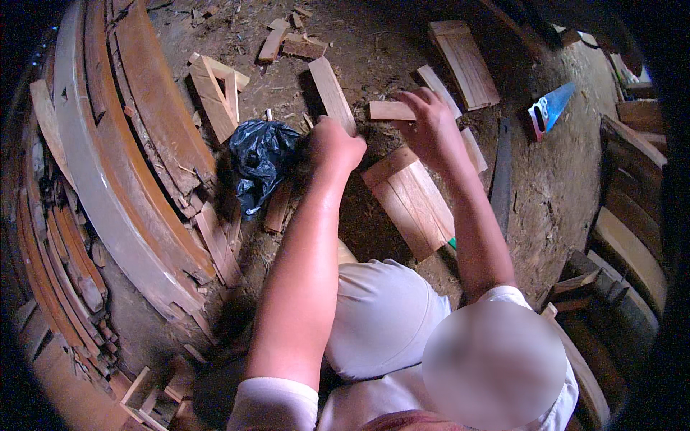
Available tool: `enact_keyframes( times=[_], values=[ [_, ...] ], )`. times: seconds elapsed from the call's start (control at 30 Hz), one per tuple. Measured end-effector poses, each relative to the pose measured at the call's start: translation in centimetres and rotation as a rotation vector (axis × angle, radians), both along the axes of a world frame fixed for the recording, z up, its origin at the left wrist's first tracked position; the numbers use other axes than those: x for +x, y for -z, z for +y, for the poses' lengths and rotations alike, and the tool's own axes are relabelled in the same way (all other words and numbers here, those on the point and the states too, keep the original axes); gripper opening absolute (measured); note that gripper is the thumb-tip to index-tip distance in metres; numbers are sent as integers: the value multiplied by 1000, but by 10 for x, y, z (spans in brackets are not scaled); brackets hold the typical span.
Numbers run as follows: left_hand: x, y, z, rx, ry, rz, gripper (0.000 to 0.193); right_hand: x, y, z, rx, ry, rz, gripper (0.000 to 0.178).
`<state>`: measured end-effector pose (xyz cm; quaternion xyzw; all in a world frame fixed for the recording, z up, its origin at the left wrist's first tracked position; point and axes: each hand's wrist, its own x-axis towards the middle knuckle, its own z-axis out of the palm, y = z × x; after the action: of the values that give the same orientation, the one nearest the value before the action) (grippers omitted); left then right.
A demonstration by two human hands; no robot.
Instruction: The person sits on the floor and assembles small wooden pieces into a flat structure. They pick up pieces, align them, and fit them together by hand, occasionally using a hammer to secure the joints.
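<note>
My left hand [335, 146] is closed in a fist at the near end of a pale wooden block [329, 90], which sticks out beyond it. Its fingertips are hidden. Just left of this hand lies a crumpled black plastic bag [260, 159]. My right hand [430, 123] pinches the right end of a short wooden piece [390, 110] between thumb and fingers. Below the right hand, a wide wooden panel [415, 205] with a crosspiece at its far end lies on the ground. A narrow pale strip [438, 90] lies behind the right hand.
A handsaw [552, 111] with a blue blade lies at the right, near a long dark blade [501, 172]. Another wooden panel [463, 66] lies farther off. Angled wood pieces [215, 90] and offcuts [303, 46] are beyond the bag. Long planks [133, 158] line the left, stacked timber [629, 237] the right.
</note>
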<state>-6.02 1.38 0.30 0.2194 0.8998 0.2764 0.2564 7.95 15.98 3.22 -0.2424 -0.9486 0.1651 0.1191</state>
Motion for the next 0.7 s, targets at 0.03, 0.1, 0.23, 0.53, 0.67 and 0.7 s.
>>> enact_keyframes(
  times=[0.03, 0.1, 0.23, 0.53, 0.67, 0.7],
  values=[
    [-2, 0, -1, -21, 12, 1, 52, -1, -1, -6, -62, 9, 20, 56],
    [-5, 3, -5, -9, 10, -3, 48, -9, -1, -21, -187, 25, 63, 48],
    [-7, 1, -7, 14, 26, -148, 43, -16, 21, -32, -448, 104, 144, 31],
    [-17, 0, -25, 189, -83, -415, 25, -54, 23, -63, -320, 216, -108, 35],
    [-21, 6, -33, 258, -170, -559, 25, -64, 17, -70, -232, 280, -127, 35],
    [-26, 9, -36, 254, -155, -594, 28, -64, 18, -72, -201, 289, -128, 34]
  ],
)
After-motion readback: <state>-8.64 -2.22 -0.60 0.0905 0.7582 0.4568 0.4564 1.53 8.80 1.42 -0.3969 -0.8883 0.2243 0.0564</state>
